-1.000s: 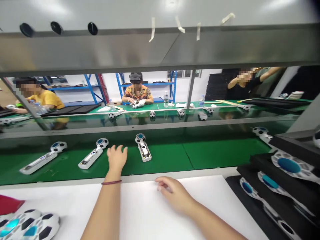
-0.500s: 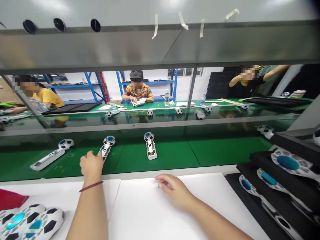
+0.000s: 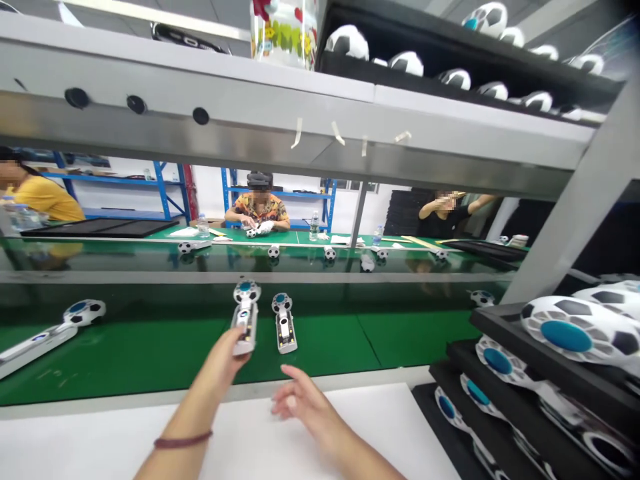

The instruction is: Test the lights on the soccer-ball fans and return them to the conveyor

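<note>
My left hand (image 3: 225,355) is closed on the lower end of a white soccer-ball-headed device (image 3: 247,293). The device is upright over the green belt, its round head with a blue disc pointing away from me and its long body showing an uncovered inside. Just right of it lies a similar device (image 3: 284,323), body uncovered, touched by neither hand. My right hand (image 3: 307,403) hovers above the white work surface (image 3: 260,437) near the belt's edge, fingers apart, holding nothing. Another long device (image 3: 55,333) rests on the belt at the left.
The green belt (image 3: 330,340) runs across in front of me. Stacked black foam trays (image 3: 480,320) with soccer-ball pieces stand at the right. A grey shelf (image 3: 240,100) crosses overhead, bearing another black tray (image 3: 345,70). A co-worker (image 3: 260,207) sits across the belt.
My left hand has taken hold of the device and moved it right, close to the neighbouring one. My right hand has opened its fingers somewhat. The view has tilted up and shifted.
</note>
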The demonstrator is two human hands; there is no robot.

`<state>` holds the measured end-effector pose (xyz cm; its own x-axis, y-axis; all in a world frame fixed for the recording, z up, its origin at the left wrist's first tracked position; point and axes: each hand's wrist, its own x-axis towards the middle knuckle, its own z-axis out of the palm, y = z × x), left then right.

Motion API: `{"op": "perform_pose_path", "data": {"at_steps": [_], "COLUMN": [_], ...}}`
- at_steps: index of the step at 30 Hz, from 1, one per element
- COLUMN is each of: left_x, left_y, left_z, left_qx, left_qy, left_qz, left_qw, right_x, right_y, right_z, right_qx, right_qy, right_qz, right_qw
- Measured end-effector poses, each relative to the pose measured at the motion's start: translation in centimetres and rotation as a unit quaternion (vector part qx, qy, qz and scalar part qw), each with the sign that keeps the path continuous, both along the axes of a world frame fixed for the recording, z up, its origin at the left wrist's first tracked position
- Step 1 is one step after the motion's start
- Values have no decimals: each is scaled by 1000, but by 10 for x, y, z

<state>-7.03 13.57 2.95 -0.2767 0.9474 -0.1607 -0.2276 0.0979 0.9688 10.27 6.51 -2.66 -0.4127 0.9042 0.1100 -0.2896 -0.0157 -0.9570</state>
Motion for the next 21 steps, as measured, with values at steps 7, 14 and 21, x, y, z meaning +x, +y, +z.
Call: {"op": "perform_pose_path", "data": {"at_steps": [7,14,21], "left_x": [89,61,56], "left_y": [-54,-43,-49], "left_z": [-39,-8,0], "left_qx": [39,105,25], "left_qy": [-132,-159,-138], "left_qz": [-137,-116,-74], "left_qw": [981,975,987], "right_x": [5,16,6], "right_y": [9,-1,-14], "right_z": [-1,6,8], "right_qx": [-57,-16,-46], "right_qy": [87,-40,-29], "right_qz": [-31,43,112], "right_qw": [994,998,992]}}
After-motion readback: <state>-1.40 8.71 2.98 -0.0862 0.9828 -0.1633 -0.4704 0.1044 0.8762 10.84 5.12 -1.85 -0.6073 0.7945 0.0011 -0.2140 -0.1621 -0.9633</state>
